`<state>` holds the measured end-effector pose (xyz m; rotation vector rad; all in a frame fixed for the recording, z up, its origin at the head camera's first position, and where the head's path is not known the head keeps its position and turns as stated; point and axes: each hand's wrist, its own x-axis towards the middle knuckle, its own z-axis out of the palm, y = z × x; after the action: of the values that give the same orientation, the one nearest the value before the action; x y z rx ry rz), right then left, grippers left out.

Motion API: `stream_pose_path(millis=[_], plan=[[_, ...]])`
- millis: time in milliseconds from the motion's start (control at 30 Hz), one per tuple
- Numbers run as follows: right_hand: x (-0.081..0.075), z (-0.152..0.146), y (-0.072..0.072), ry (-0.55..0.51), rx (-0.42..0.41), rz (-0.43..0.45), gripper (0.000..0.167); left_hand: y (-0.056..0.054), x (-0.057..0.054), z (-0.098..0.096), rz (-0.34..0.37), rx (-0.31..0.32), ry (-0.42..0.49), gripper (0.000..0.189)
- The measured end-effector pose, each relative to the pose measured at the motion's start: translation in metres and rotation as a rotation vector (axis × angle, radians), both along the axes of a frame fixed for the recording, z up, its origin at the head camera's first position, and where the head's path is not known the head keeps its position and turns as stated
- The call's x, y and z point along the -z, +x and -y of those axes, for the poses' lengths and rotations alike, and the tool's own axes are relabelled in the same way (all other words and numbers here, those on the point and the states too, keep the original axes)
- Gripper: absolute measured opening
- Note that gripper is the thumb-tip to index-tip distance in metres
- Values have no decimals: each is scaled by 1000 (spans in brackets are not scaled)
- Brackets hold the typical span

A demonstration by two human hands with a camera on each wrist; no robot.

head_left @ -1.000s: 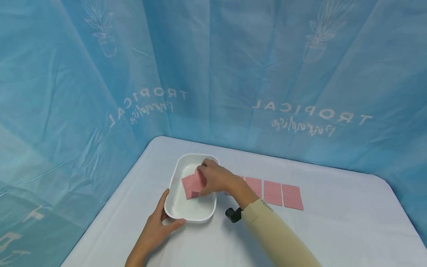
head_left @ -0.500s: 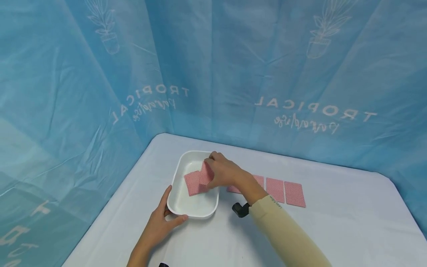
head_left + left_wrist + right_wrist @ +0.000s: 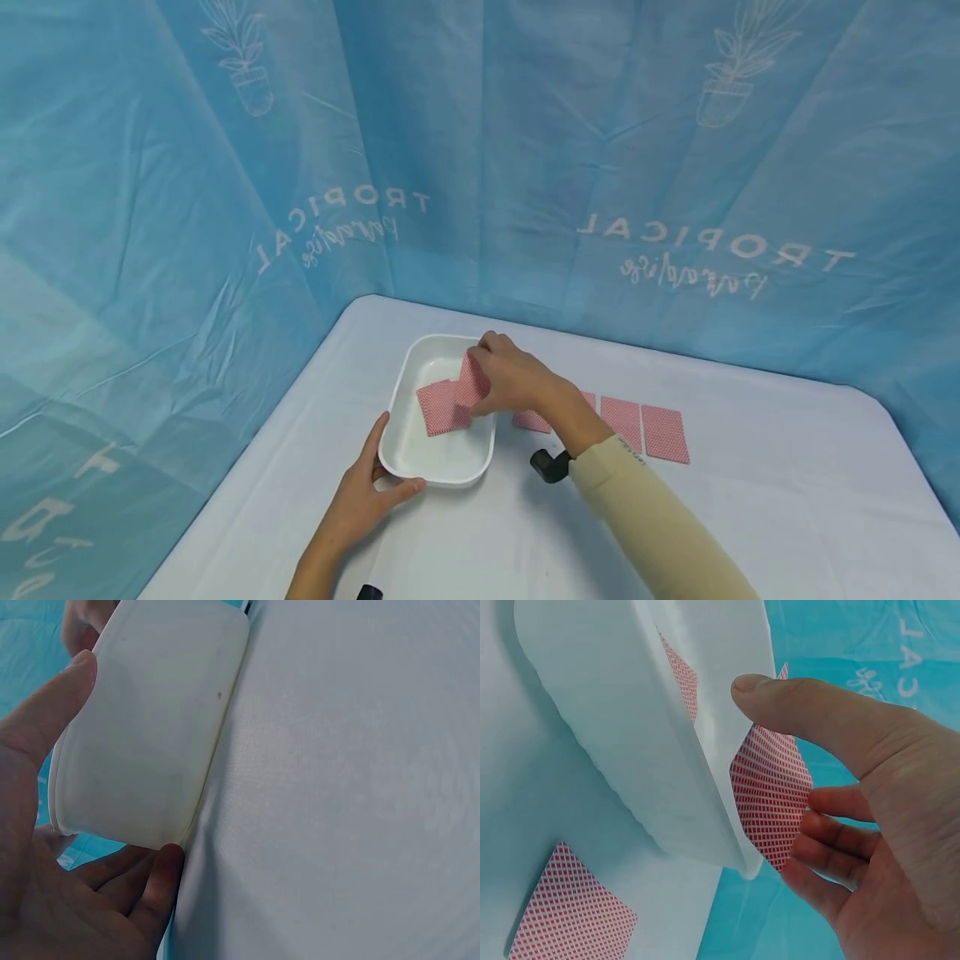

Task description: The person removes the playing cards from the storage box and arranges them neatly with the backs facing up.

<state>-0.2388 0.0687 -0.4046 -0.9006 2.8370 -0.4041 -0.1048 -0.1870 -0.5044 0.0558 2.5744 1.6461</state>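
Observation:
A white plastic tub [image 3: 401, 454] stands toward the left of the table. My left hand [image 3: 358, 500] grips its near-left corner, thumb along the front rim and fingers at the side; the left wrist view shows the thumb [image 3: 64, 705] at the rim and fingertips low on the wall. My right hand [image 3: 513, 379] is over the tub's right rim, holding a playing card [image 3: 772, 791] with a red-and-white patterned back between thumb and fingers. Another playing card [image 3: 435, 408] lies inside the tub, partly overlapped by the held one in the head view.
Several more patterned cards lie in a row right of the tub, the outermost card [image 3: 666, 433] farthest right; my right forearm covers part of the row. A black wrist-camera part [image 3: 550, 466] shows beside the right wrist. Blue curtains [image 3: 540, 167] rise behind the white-covered table [image 3: 787, 467].
My right hand has drawn the held card rightward and slightly back, from over the tub's middle toward its right rim. My left hand keeps its grip. The head view has shifted a little.

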Motion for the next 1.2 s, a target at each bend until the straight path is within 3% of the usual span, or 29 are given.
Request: stream_pose_path(millis=[367, 767, 1200], plan=[[-8, -19, 4, 36, 25, 13, 88, 0, 0, -2, -1, 0, -16, 110], [0, -38, 5, 52, 65, 13, 84, -1, -2, 0, 11, -2, -10, 110], [-3, -63, 13, 26, 65, 32, 87, 0, -2, -1, 24, -15, -24, 112]])
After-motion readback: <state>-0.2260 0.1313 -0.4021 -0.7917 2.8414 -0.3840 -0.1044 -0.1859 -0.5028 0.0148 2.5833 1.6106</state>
